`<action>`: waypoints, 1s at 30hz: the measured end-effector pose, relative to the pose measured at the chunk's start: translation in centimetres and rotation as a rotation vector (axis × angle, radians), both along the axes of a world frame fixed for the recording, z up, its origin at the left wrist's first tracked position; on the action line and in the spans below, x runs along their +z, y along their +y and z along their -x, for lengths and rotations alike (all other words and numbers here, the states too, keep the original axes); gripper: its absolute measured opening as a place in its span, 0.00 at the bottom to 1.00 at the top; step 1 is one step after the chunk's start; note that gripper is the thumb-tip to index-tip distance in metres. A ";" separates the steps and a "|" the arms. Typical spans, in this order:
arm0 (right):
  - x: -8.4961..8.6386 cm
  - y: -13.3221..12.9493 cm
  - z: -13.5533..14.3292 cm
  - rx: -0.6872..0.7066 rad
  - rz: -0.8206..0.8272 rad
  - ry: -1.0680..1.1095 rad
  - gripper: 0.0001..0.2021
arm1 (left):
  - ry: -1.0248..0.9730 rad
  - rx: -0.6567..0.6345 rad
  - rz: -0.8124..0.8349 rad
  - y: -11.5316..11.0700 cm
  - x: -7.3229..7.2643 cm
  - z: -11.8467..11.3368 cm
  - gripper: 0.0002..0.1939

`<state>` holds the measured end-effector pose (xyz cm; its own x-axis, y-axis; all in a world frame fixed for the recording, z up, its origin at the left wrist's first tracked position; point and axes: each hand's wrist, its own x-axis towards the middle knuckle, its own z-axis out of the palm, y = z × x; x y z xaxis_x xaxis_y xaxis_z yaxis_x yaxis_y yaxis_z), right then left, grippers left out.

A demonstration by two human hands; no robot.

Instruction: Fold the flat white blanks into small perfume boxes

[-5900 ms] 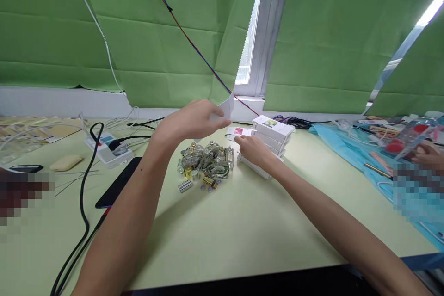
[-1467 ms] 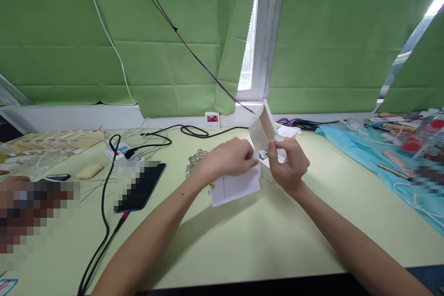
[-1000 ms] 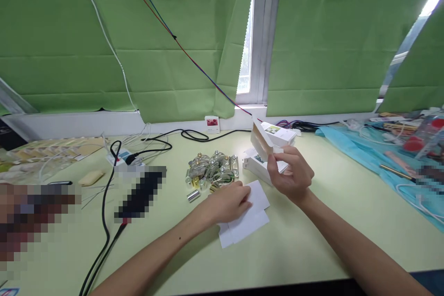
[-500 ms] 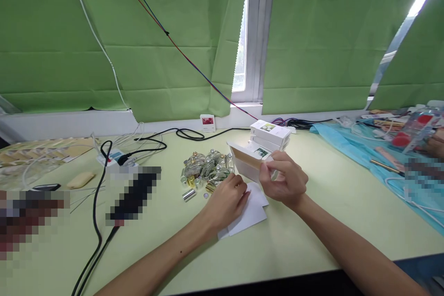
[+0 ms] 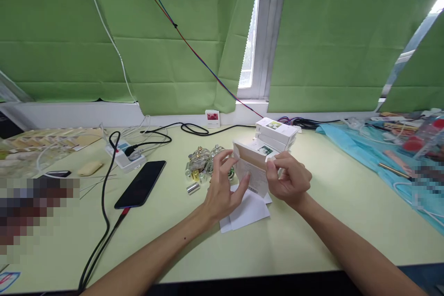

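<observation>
A small white cardboard box [image 5: 251, 173] with a barcode on its near face is tilted up between my hands, its brown inside showing at the top. My right hand [image 5: 289, 178] pinches its right edge. On the left side, my left hand [image 5: 224, 185] has its thumb against the printed face and its fingers curved at the left edge. White flat pieces [image 5: 248, 212] lie on the table under the box. Just behind my left hand sits a heap of clear glass bottles [image 5: 199, 159], partly hidden by it. A silver cap [image 5: 193, 188] lies in front of the heap.
Stacked white boxes [image 5: 277, 130] stand behind my right hand. To the left are a black phone [image 5: 140, 185] on a cable and a white power strip [image 5: 129, 159]. Blue plastic sheeting [image 5: 367, 152] with loose items covers the right side. A small picture box [image 5: 212, 118] stands at the back.
My left hand has risen from the white flat pieces to the left side of the white box. The box has turned its barcode face into sight. My right hand keeps its pinch. The view has shifted slightly.
</observation>
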<state>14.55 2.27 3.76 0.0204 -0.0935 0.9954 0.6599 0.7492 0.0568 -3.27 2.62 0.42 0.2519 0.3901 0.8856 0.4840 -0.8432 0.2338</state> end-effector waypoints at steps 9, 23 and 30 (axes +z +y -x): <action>-0.4 -0.1 0.2 0.056 0.048 -0.020 0.12 | 0.102 -0.034 0.117 -0.4 -0.1 -0.1 0.28; -0.5 -0.2 0.5 0.147 0.113 -0.082 0.10 | 0.066 -0.104 0.284 -0.8 -0.1 -0.2 0.38; -0.9 -0.3 0.6 0.157 0.135 -0.093 0.11 | 0.043 -0.096 0.369 -1.0 -0.4 -0.3 0.48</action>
<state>13.99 2.02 2.86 -0.0680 0.0378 0.9970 0.5313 0.8472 0.0041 -2.95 1.58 -0.01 0.3367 0.6538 0.6777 0.4233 -0.7479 0.5113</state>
